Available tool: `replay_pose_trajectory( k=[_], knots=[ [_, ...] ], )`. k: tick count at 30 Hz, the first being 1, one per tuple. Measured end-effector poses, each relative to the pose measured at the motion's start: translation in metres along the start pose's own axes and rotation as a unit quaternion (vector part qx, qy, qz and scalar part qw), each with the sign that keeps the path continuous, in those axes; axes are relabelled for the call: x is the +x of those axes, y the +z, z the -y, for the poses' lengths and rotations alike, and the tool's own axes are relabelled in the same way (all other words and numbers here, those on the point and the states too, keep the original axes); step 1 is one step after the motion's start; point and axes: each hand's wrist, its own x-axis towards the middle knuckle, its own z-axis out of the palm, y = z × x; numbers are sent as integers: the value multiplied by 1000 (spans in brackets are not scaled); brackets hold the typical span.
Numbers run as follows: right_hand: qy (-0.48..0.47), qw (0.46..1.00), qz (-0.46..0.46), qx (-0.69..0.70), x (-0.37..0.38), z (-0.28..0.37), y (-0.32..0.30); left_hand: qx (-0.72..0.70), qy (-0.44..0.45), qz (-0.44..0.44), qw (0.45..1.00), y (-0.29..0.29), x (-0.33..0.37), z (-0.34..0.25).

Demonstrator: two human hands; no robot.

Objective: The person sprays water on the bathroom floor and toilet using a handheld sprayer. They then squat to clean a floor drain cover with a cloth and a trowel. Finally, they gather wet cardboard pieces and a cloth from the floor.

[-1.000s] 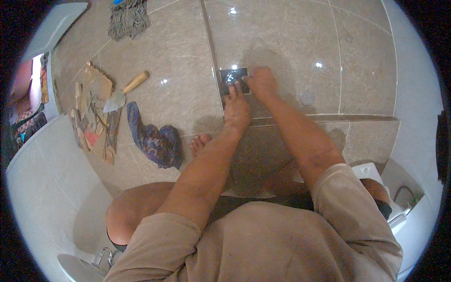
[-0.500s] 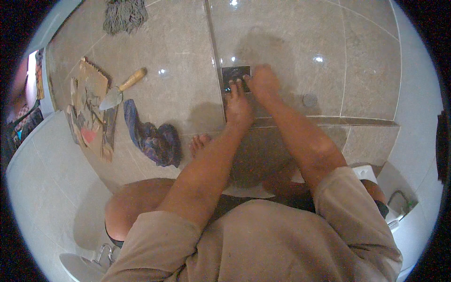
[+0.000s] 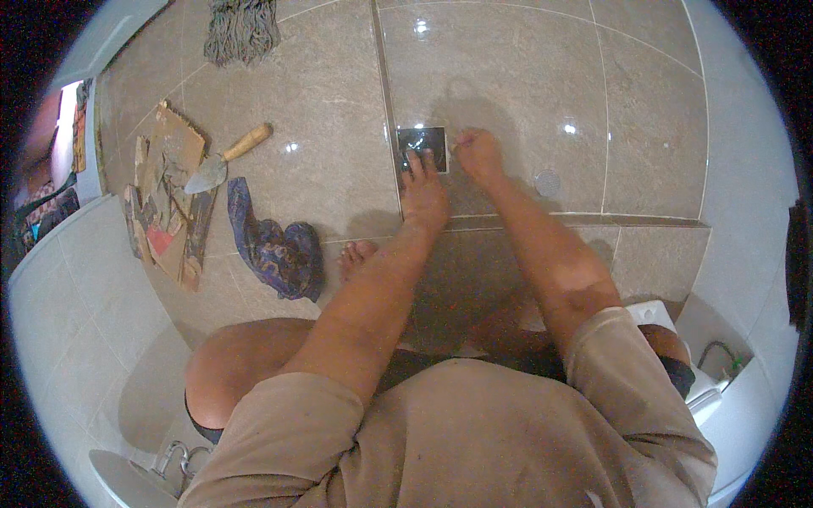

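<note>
A dark, glossy square plate with a pale edge is set in the beige tiled floor, beside a raised strip. My left hand lies over its near part, fingers stretched out and touching its surface. Just right of the plate, my right hand is closed against the tile with its fingertips pinched. Whatever it may hold is too small to make out. A round drain grate is in the floor to the right of my right hand.
On the left, a wooden-handled trowel rests by torn cardboard pieces. Nearer me lies a crumpled blue patterned cloth. A grey mop head is at the far left. A low tiled step crosses in front of me.
My right hand has drawn back from the plate to its right side. My left hand stays on the plate with its fingers spread more, and more of the plate shows.
</note>
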Motion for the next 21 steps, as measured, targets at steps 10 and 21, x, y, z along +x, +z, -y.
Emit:
replay_pose_trajectory(
  k=[10,21],
  knots=[
    [90,975,150,-140,-9,82,-41,-31,-6,-5,999,8,-2,6],
    [61,976,118,-170,-2,71,-23,25,69,-20,997,12,-1,10]
  ],
)
